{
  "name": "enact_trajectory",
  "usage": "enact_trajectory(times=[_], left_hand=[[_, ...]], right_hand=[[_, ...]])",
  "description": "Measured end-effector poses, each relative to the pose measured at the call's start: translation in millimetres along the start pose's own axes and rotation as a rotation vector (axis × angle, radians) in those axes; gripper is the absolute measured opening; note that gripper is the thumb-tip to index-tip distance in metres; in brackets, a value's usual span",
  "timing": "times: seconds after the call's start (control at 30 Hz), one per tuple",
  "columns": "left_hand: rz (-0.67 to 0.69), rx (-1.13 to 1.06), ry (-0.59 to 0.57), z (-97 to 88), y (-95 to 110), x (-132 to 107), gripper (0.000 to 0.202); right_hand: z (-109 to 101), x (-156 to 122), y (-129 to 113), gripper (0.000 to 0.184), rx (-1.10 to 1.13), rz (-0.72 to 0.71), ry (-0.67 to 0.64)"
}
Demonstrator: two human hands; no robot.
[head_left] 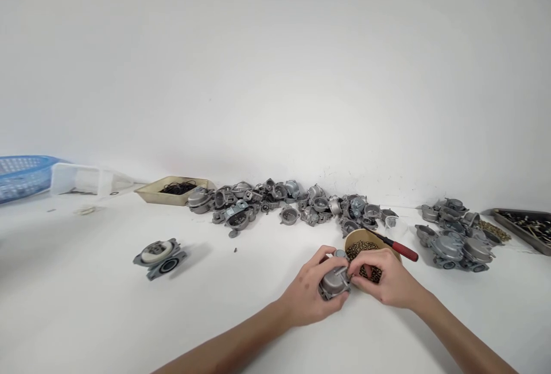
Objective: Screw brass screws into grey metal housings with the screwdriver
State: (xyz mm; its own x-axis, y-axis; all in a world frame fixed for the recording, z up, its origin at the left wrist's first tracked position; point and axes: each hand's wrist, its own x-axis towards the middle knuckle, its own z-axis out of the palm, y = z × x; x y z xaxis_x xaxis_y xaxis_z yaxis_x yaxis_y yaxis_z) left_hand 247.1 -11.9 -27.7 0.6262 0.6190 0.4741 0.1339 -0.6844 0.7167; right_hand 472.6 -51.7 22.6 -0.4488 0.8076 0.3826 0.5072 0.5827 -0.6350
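Observation:
A grey cast-metal housing [334, 283] with a domed cover is gripped in my left hand [310, 287], thumb below and fingers round its far side. My right hand [384, 276] pinches with thumb and forefinger at the housing's right edge; whatever is between the fingertips is too small to make out. Just behind my right hand is a tan bowl [352, 237] full of small brass-coloured screws [364, 248], partly covered by that hand. A screwdriver with a red and black handle [404, 250] lies across the bowl's rim.
Grey metal housings [289, 213] lie heaped along the wall, with another pile [448, 246] at right. An open housing with a white insert [156, 252] sits left. Farther out are a tray of black rings [148, 193], a clear container [77, 180], a blue basket [30, 176] and a dark tray [543, 245].

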Motion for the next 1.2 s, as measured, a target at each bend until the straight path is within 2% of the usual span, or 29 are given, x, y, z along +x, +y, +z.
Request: enact_trajectory(times=[0.1, 0.67, 1.0, 1.1, 1.2], left_hand=[[-0.010, -0.005, 0.003, -0.9, 2, 1, 0.032], [-0.032, -0.049, -0.028, -2.7, 5, 0, 0.035], [-0.033, -0.087, -0.040, -3.9, 5, 1, 0.036], [-0.044, -0.081, -0.047, -4.2, 5, 1, 0.040], [-0.058, -0.071, -0.057, -4.2, 6, 1, 0.043]], right_hand=[[3, -2, 2, 0.002, -0.008, 0.010, 0.010], [0, -1, -1, 0.019, 0.060, -0.048, -0.029], [0, 0, -5, 0.020, 0.057, 0.034, -0.103], [-17, 0, -7, 0.014, 0.013, 0.110, -0.122], [-50, -2, 2, 0.026, -0.160, 0.226, -0.036]])
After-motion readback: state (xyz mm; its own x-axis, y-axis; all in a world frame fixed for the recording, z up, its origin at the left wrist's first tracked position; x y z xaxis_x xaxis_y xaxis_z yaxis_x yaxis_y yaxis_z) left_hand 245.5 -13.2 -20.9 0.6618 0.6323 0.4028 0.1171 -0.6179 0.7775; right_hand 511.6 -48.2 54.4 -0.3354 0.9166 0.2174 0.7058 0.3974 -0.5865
